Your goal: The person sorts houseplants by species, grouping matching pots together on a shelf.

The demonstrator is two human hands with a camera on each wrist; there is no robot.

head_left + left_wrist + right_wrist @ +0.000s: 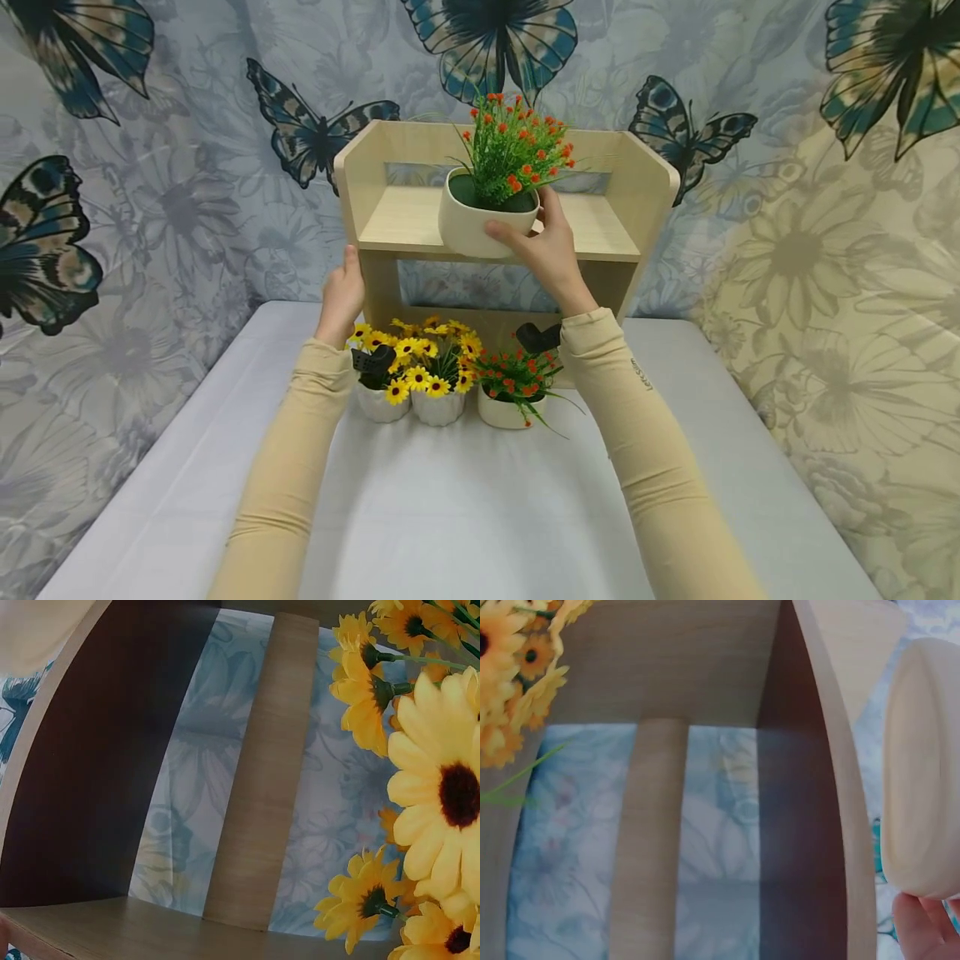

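My right hand grips a white oval flowerpot of green stems and small orange-red flowers, thumb on its front and fingers at its right side. In the head view the pot overlaps the front edge of the upper board of a light wooden shelf. The right wrist view shows the pot's underside beyond that board, with fingertips against it. At the shelf's left side panel, my left hand rests with one straight digit pointing up; its other fingers are hidden.
Two pots of yellow flowers and another white pot of red flowers stand in a row before the shelf's lower compartment. All are on a white-covered table. Butterfly-patterned cloth hangs behind and beside it.
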